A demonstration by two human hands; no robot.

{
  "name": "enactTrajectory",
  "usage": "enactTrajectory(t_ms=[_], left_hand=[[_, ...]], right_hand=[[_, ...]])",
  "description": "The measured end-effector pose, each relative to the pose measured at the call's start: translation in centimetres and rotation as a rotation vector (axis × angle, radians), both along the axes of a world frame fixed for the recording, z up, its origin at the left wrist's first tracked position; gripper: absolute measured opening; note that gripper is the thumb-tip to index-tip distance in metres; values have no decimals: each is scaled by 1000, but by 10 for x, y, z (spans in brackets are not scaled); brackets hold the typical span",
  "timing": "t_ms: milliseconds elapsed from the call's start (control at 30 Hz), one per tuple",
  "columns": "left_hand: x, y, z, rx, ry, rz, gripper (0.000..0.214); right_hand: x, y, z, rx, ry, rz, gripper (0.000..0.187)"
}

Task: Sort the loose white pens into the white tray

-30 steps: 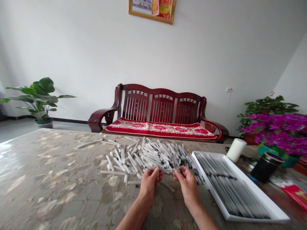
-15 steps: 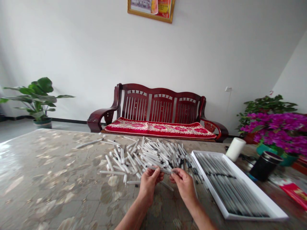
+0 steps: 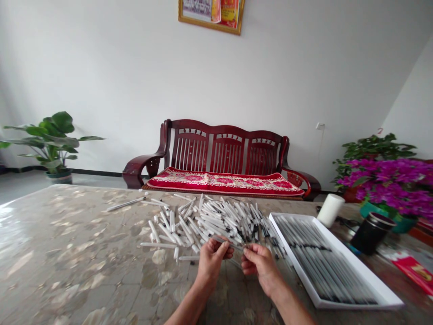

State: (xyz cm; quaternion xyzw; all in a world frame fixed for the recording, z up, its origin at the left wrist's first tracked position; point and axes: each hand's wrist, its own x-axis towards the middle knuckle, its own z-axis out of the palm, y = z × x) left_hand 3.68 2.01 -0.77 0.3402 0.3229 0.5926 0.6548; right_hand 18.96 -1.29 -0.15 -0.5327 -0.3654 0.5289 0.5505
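Note:
Both my hands are raised just above the marble-patterned table (image 3: 67, 253), in front of a heap of white pen barrels and caps (image 3: 209, 221). My left hand (image 3: 211, 259) is closed, pinching one end of a thin pen (image 3: 233, 245). My right hand (image 3: 259, 266) is closed on the pen's other end. The hands are close together, almost touching. To the right lies a white tray (image 3: 355, 275) filled with rows of finished pens.
A white cylinder (image 3: 330, 210) and a dark cup (image 3: 371, 233) stand beyond the tray, beside purple flowers (image 3: 392, 185). A red booklet (image 3: 414, 270) lies at the far right. A wooden bench with a red cushion (image 3: 223, 180) stands behind the table, and a potted plant (image 3: 54, 142) at the left.
My right hand has moved left toward my left hand, so the two are closer along the pen. The pile and the tray have not moved.

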Motion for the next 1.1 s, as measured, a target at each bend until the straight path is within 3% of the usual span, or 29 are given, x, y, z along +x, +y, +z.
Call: enactTrajectory(t_ms=[233, 333, 467, 600, 833, 900, 967, 1100], left_hand=[[9, -4, 1, -181, -219, -27, 39], [10, -6, 0, -216, -280, -64, 35], [10, -5, -2, -212, -203, -132, 42], [9, -1, -6, -184, -36, -156, 45], [7, 6, -15, -135, 152, -226, 46], [7, 8, -18, -119, 166, -246, 47], [7, 8, -19, -116, 169, -251, 47], [7, 8, -21, -100, 194, -265, 47]], right_hand=[[-13, -2, 6, 189, 266, 45, 47], [-20, 0, 5, 198, 297, 77, 44], [-13, 5, 4, 245, 238, -47, 42], [8, 7, 22, 278, 101, -177, 46], [62, 10, 60, 274, 49, -201, 54], [88, 14, 63, 259, -130, -272, 56], [120, 20, 64, 187, -444, -358, 55], [192, 29, 66, 32, -721, -461, 43]])
